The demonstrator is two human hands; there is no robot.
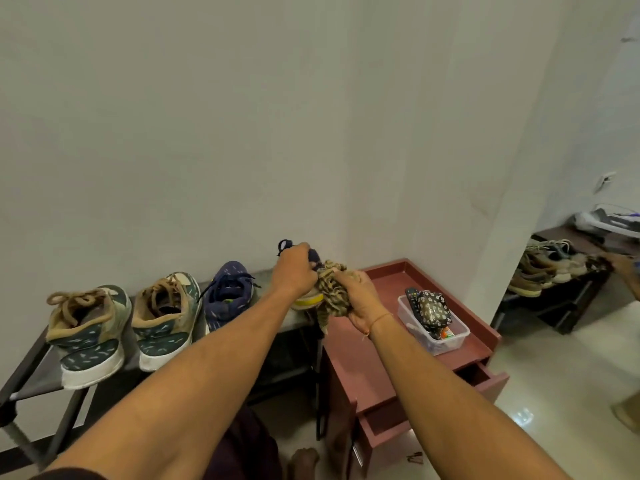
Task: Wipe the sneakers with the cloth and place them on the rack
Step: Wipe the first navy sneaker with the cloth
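Note:
My left hand point(294, 271) grips a navy sneaker with a yellow-white sole point(307, 299), held above the right end of the rack point(31, 382); the hand hides most of the shoe. My right hand point(358, 299) holds a bunched beige patterned cloth point(330, 292) against that shoe. On the rack's top shelf stand two green-and-tan sneakers point(88, 332) point(166, 317) and a second navy sneaker point(227, 294), heels toward me.
A maroon cabinet point(388, 344) with a partly open drawer stands right of the rack, carrying a clear plastic box point(433, 327) of small items. A mirror point(568, 271) at the right reflects another shoe rack. The white wall is close behind.

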